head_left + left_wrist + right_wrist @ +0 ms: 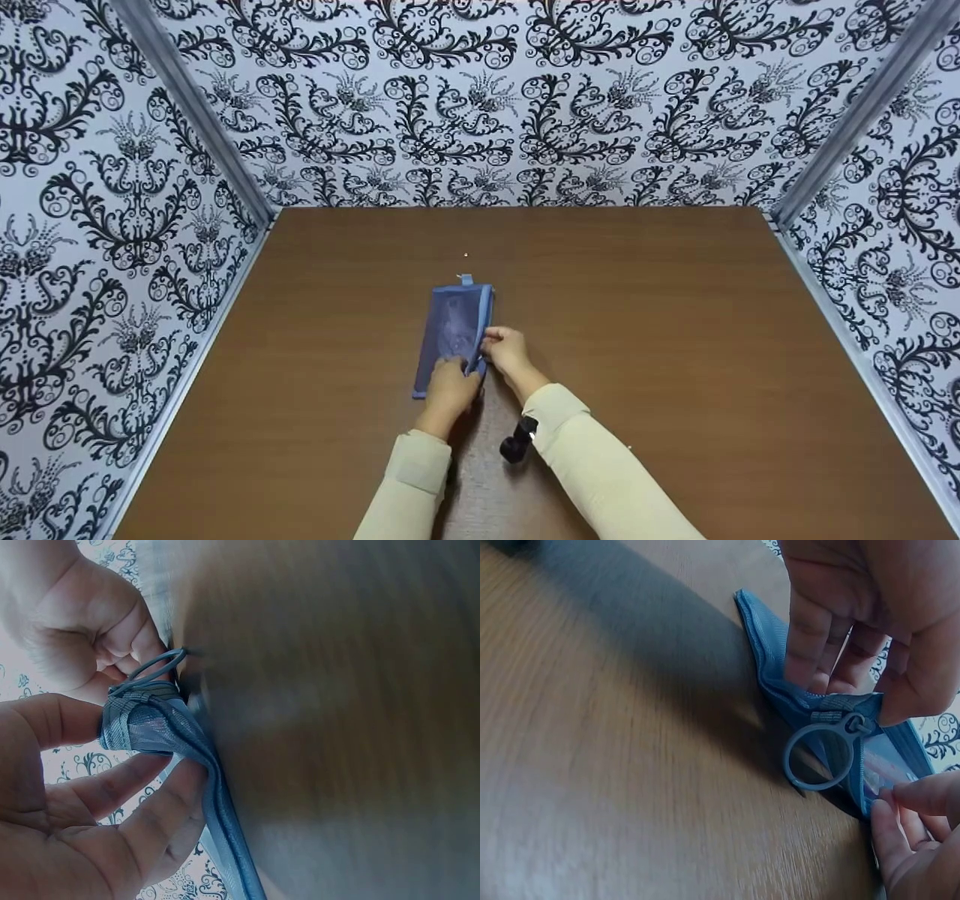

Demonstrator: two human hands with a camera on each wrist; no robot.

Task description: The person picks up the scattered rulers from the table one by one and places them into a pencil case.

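A blue mesh zipper pouch (451, 322) lies on the wooden table with its long side running away from me. My left hand (450, 386) grips its near end, thumb on one side and fingers on the other. At the pouch's right edge, my right hand (506, 351) pinches the fabric beside the opening. A round ring pull (819, 757) hangs from the zipper end between the two hands. Something pale and clear shows inside through the mesh; its kind cannot be made out. My right fingertips (885, 821) partly hide the pouch's edge.
The brown table (660, 322) is bounded by patterned walls (480, 112) at the back and sides. A black device (517, 441) sits at my right wrist. A fabric tab (466, 279) sticks out at the pouch's far end.
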